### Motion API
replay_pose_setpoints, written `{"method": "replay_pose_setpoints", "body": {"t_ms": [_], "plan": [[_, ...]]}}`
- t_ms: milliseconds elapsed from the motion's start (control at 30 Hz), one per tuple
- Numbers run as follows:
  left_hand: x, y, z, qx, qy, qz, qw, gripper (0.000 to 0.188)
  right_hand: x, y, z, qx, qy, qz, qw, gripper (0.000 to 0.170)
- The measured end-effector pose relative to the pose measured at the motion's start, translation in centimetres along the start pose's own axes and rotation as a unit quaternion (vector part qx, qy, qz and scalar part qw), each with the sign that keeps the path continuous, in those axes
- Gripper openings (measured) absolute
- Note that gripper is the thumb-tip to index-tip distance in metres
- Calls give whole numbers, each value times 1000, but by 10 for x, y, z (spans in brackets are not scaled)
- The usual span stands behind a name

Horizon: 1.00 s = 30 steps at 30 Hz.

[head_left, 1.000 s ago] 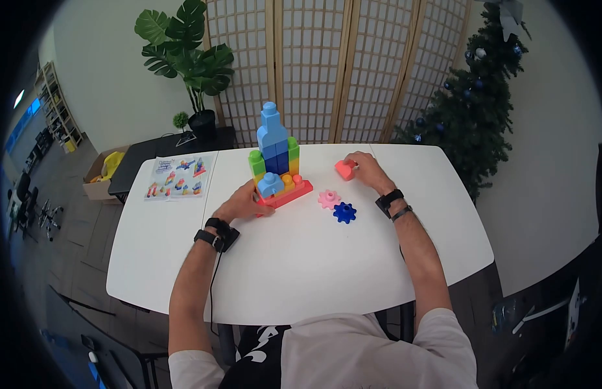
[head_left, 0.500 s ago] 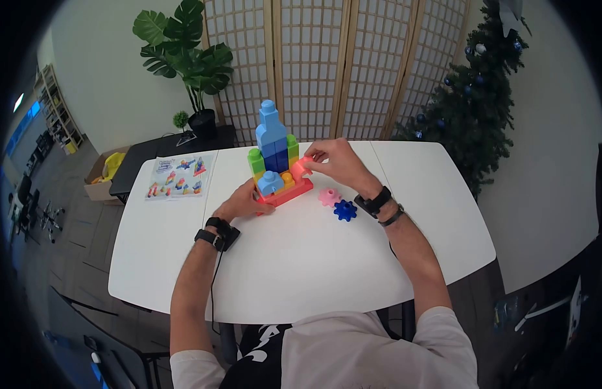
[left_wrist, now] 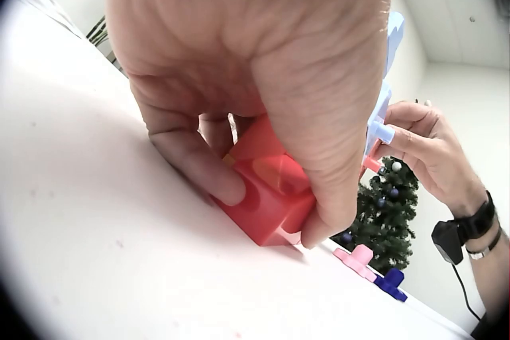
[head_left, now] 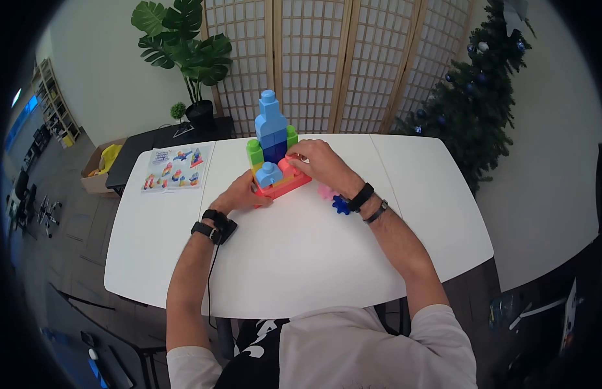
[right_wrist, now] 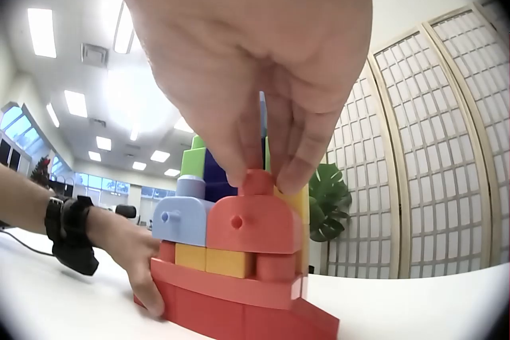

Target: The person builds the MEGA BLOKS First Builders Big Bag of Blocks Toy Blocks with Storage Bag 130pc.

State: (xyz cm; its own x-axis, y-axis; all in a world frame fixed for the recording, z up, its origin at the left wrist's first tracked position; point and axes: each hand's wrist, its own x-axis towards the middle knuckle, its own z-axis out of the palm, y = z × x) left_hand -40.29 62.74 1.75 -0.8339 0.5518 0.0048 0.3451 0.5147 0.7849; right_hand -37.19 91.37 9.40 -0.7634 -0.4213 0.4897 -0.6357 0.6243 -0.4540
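My left hand [head_left: 239,194] grips the left end of the red base [head_left: 283,190]; in the left wrist view its thumb and fingers lie on both sides of the red end [left_wrist: 263,204]. The right hand [head_left: 323,162] pinches the top stud of a red rounded block [right_wrist: 253,224], which sits over the orange blocks [right_wrist: 213,260] beside a light blue rounded block [right_wrist: 182,221]. Behind them rises a tower of dark blue and light blue blocks [head_left: 270,120], with green blocks [head_left: 254,151] at its sides.
Right of the build lie a pink gear [head_left: 325,192], partly behind the right wrist, and a dark blue gear [head_left: 341,205]. A printed picture sheet [head_left: 176,170] lies at the white table's [head_left: 262,259] back left.
The right hand has carried the red rounded block leftward from the table onto the build, over the orange blocks. My left hand has kept its grip on the base.
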Motion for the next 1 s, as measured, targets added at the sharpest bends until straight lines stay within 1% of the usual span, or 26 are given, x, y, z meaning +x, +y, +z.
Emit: {"method": "replay_pose_setpoints", "body": {"t_ms": [67, 100, 167, 300, 367, 400, 467, 500, 533, 567, 600, 667, 767, 800, 867, 900, 933, 1000], "plan": [[2, -4, -1, -13, 2, 0, 1000, 81, -1, 5, 1, -36, 13, -58, 998, 24], [3, -7, -1, -12, 3, 2, 1000, 81, -1, 7, 2, -37, 14, -60, 997, 24], [4, -8, -2, 3, 1, -9, 1000, 81, -5, 8, 0, -60, 29, -106, 992, 27], [7, -18, 1, 10, 7, -24, 1000, 83, -19, 1, -18, -47, 24, -101, 993, 27], [8, -16, -1, 14, 10, -20, 1000, 83, -32, 5, -29, -27, -21, 4, 999, 24], [7, -16, 1, 15, 10, -19, 1000, 82, -39, 11, -35, -27, -24, 3, 999, 24], [6, -14, 0, 10, 6, -11, 1000, 81, -58, 28, -43, -63, -160, 64, 983, 19], [6, -12, 0, 9, 1, 0, 1000, 81, -70, 38, -44, -62, -163, 65, 983, 19], [5, -8, -1, 8, 0, -1, 1000, 81, -83, 48, -43, -66, -186, 49, 979, 18], [3, -4, -2, 7, -1, 2, 1000, 80, -92, 51, -43, -71, -207, 33, 975, 19], [1, 1, -3, 7, 0, 5, 1000, 80, -99, 53, -42, -71, -208, 33, 975, 19], [0, 2, -1, 3, 4, 12, 1000, 80, -106, 47, -42, -120, -255, 67, 957, 20], [1, -3, 0, 2, 16, 17, 1000, 79, -104, 31, -48, -114, -257, 80, 956, 22], [3, -4, 2, 4, 20, 17, 1000, 78, -101, 24, -49, -115, -257, 80, 956, 22], [7, -11, 6, 26, 30, 8, 999, 79, -87, 0, -41, 20, -149, 81, 985, 21], [8, -15, 8, 47, 42, -3, 998, 80, -84, -6, -31, 28, -95, 50, 994, 24], [6, -12, 10, 48, 41, -3, 998, 80, -81, -14, -19, 29, -94, 51, 994, 24], [1, 6, 12, 35, 49, -8, 998, 84, -75, -29, 6, 124, 10, 74, 989, 28]]}}
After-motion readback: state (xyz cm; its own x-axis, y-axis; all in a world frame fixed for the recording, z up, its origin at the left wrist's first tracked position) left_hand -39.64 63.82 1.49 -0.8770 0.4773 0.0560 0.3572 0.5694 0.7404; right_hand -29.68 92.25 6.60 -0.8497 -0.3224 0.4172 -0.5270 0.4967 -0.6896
